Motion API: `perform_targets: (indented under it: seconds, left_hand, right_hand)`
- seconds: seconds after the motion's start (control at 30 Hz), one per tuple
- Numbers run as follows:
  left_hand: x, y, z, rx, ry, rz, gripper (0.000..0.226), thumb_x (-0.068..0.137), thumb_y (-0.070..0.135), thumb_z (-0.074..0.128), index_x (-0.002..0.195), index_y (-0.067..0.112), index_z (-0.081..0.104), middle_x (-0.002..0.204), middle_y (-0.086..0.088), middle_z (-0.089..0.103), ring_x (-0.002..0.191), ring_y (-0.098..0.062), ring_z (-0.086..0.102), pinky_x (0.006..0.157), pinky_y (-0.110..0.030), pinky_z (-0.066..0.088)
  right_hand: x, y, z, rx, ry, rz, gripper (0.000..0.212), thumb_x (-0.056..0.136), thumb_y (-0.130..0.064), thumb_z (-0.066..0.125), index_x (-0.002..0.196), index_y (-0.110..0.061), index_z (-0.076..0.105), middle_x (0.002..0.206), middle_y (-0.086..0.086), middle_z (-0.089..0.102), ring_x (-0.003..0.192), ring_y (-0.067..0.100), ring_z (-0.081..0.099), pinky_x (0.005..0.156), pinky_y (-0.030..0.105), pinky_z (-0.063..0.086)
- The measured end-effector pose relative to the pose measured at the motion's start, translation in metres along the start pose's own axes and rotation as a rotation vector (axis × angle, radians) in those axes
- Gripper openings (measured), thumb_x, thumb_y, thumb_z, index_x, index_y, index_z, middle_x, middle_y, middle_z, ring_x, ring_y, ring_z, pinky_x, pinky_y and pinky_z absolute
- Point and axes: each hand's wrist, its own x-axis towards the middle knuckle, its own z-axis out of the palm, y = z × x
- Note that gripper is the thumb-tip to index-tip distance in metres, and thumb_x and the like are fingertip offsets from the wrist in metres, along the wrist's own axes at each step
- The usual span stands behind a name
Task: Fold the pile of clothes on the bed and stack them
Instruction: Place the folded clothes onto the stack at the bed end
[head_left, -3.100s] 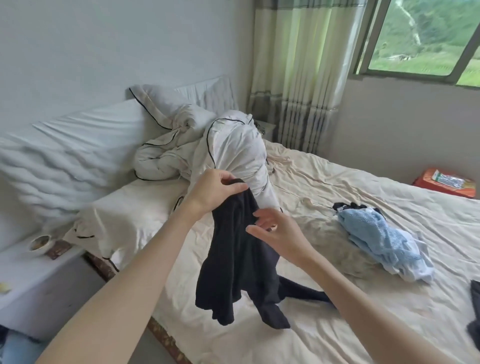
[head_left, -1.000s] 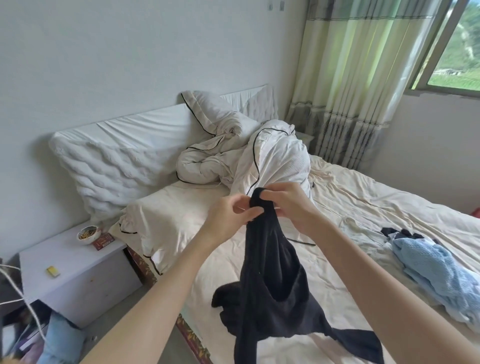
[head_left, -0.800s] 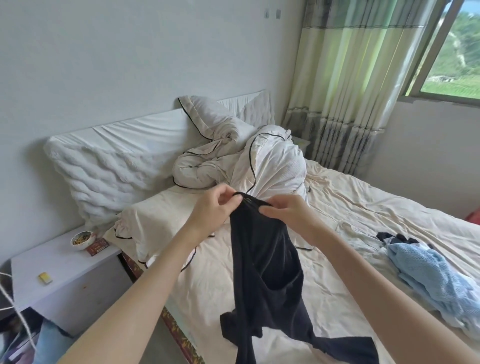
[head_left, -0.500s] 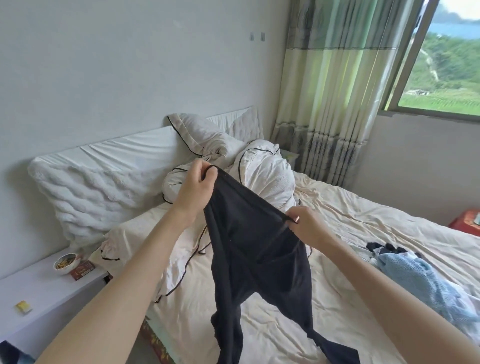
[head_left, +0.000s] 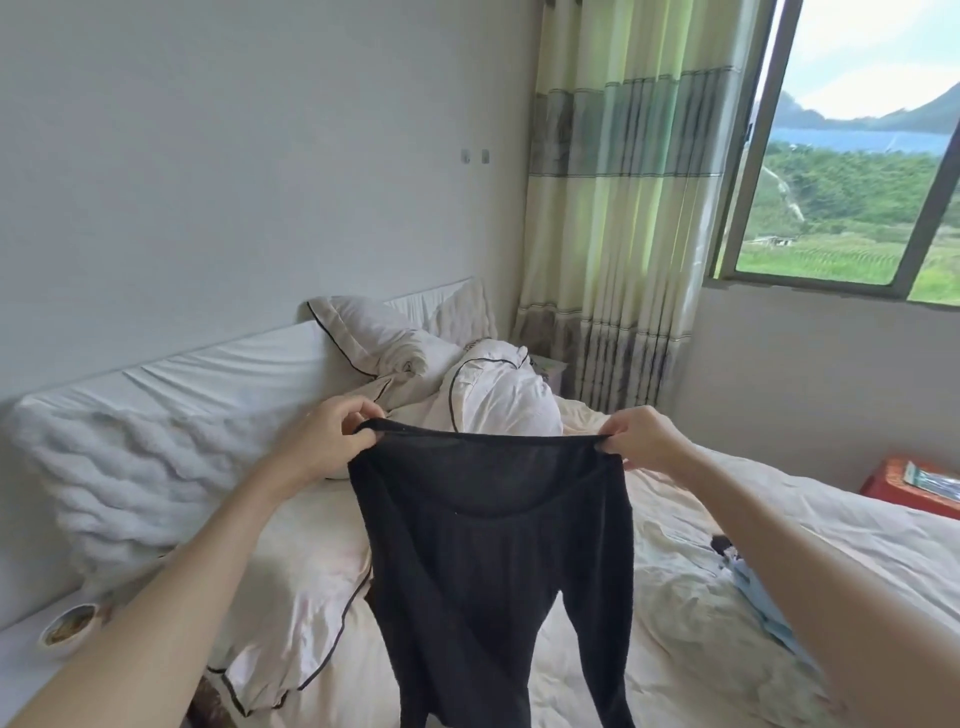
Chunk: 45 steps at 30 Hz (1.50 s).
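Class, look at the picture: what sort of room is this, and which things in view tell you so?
Most likely a home bedroom: a bed with pillows and a bunched duvet, and a curtained window.

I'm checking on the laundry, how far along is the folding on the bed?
Just starting: no folded stack is visible. In hand: the left hand and right hand hold the black pants up by the waistband, spread open, not yet folded. Left: the light blue garment lies crumpled on the bed.
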Motion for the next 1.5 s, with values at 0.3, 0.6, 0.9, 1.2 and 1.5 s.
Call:
perform_targets:
  seconds: [0.3,0.6,0.9,1.2,1.5]
  left_hand:
    - [0.041,0.054,-0.037,-0.319,0.445,0.081,0.024,0.091,0.0,0.04,0.098,0.013,0.059,0.099,-0.006,0.06,0.083,-0.015,0.051,0.075,-0.024,0.04]
    - [0.039,0.055,-0.01,-0.096,0.255,0.055,0.018,0.095,0.009,0.048,0.107,0.008,0.062,0.101,-0.007,0.063,0.097,-0.022,0.056,0.089,-0.034,0.041]
    - [0.039,0.044,-0.018,-0.726,0.1,-0.269,0.021,0.094,0.008,0.047,0.09,0.011,0.067,0.079,-0.005,0.062,0.071,-0.017,0.056,0.062,-0.028,0.044]
    - [0.027,0.023,-0.034,-0.662,-0.179,-0.19,0.01,0.089,0.011,0.058,0.099,0.013,0.061,0.081,-0.002,0.066,0.066,-0.009,0.063,0.054,-0.02,0.045]
    - [0.037,0.028,-0.038,-0.197,0.208,-0.003,0.004,0.088,0.019,0.065,0.087,0.016,0.063,0.086,-0.002,0.065,0.078,-0.015,0.059,0.067,-0.024,0.044]
  right_hand:
    - [-0.008,-0.06,-0.048,0.566,0.319,-0.174,0.009,0.086,-0.018,0.068,0.077,-0.021,0.069,0.078,0.005,0.07,0.073,0.022,0.065,0.07,0.037,0.055]
    - [-0.003,-0.048,-0.07,0.479,0.242,-0.112,0.012,0.09,-0.011,0.06,0.092,-0.001,0.068,0.081,0.007,0.068,0.076,0.017,0.065,0.065,0.027,0.055]
    - [-0.004,-0.057,-0.065,0.355,0.025,-0.111,0.04,0.089,-0.03,0.063,0.099,0.009,0.064,0.092,0.025,0.067,0.084,0.03,0.065,0.084,0.039,0.052]
    - [-0.005,-0.045,-0.086,0.626,-0.402,-0.079,0.027,0.084,0.007,0.06,0.11,0.0,0.06,0.101,0.018,0.067,0.084,0.026,0.069,0.069,0.032,0.057]
    - [0.009,-0.052,-0.068,0.336,0.33,-0.272,0.011,0.087,-0.018,0.067,0.086,-0.009,0.072,0.072,0.006,0.066,0.068,0.019,0.059,0.067,0.03,0.047]
